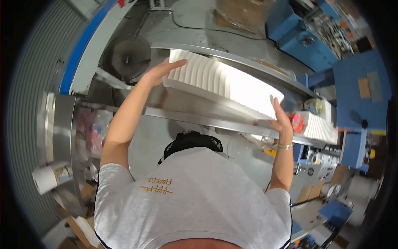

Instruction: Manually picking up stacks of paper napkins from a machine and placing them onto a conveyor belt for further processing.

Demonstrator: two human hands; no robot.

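A long stack of white folded paper sheets lies on a steel bench. My left hand presses flat against the stack's left end. My right hand holds the stack's right end, fingers up along its edge. The stack is squeezed between both hands, slightly lifted at the left. My grey shirt fills the lower part of the view.
A second white paper stack lies further right on the bench, with a round red object beside it. Blue machines stand at the upper right. A paper roll sits at the left, cardboard below it.
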